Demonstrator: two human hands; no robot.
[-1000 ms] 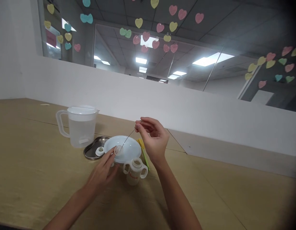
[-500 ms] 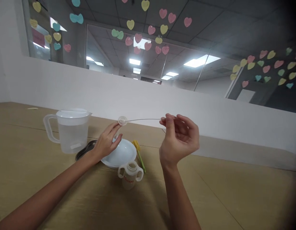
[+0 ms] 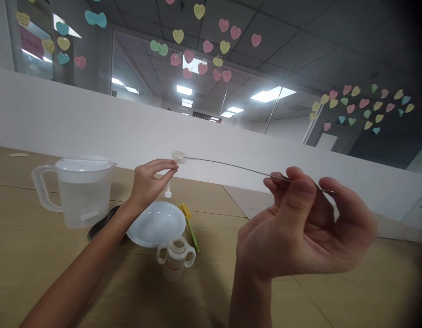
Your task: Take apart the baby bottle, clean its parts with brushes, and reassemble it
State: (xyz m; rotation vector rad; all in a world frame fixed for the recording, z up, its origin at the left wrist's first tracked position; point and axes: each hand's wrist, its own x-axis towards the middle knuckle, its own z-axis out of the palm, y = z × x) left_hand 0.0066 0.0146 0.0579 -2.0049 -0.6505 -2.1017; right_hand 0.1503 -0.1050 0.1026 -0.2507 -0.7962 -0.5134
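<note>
My left hand (image 3: 151,180) pinches the edge of a clear round silicone straw top (image 3: 179,157) between thumb and fingertips. Below those fingers hangs its straw, with a small white weight (image 3: 167,194) at the end. A thin metal wire (image 3: 231,165) runs from the straw top to my right hand (image 3: 299,228), whose thumb and fingers are closed on it. The wire's far end is hidden at the straw top. Under the hands, a two-handled bottle (image 3: 174,262) stands upright with its mouth uncovered, in front of a white bowl (image 3: 156,223).
A lidded clear pitcher (image 3: 84,196) holding some water stands at the left. Beside the bowl lie a yellow-headed brush with a green handle (image 3: 192,232) and a dark tray (image 3: 103,223), partly behind my left forearm. A white wall (image 3: 94,116) with windows rises behind the table.
My right hand has moved right and closer to the camera, and a longer stretch of wire shows. My left hand has risen slightly with the straw top. The view has shifted a little.
</note>
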